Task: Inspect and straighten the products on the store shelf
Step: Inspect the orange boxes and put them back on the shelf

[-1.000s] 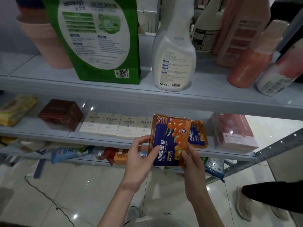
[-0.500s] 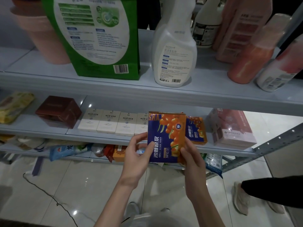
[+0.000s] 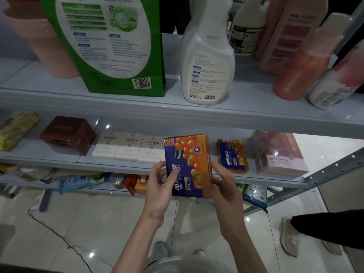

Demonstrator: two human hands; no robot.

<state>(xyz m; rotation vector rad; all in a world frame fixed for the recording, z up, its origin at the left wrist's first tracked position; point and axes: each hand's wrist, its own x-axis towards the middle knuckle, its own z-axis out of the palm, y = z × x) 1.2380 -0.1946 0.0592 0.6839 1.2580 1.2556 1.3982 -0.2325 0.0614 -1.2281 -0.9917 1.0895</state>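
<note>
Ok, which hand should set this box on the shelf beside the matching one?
Probably the right hand: it grips the box on the side nearest the matching box; the left hand is farther.

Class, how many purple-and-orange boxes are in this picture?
2. The held box is gripped by the left hand and right hand; the shelf box sits on the middle shelf beside the pink pack. Others may be hidden behind.

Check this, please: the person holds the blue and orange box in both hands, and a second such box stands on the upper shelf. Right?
Not quite. The head view shows the second box on the middle shelf, beside the pink pack, not on the upper shelf. The left hand and right hand do hold the blue and orange box.
</note>
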